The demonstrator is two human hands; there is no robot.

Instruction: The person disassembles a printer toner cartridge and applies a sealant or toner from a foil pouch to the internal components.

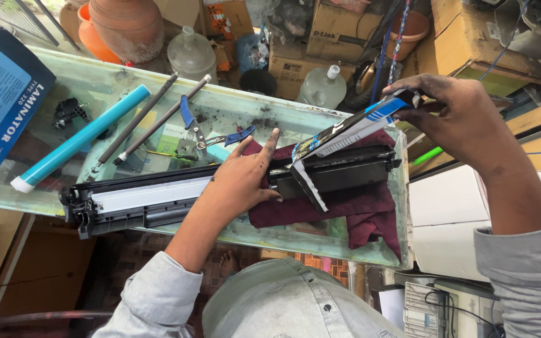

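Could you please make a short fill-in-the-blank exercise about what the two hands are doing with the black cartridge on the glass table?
1. The left hand presses down on the long black ____.
2. The right hand holds a folded blue and white card whose lower edge touches the cartridge's ____ end.
3. Under that end lies a dark red ____.
4. Beside the two thin rods lies a light blue ____.

Missing words: cartridge; right; cloth; cylinder
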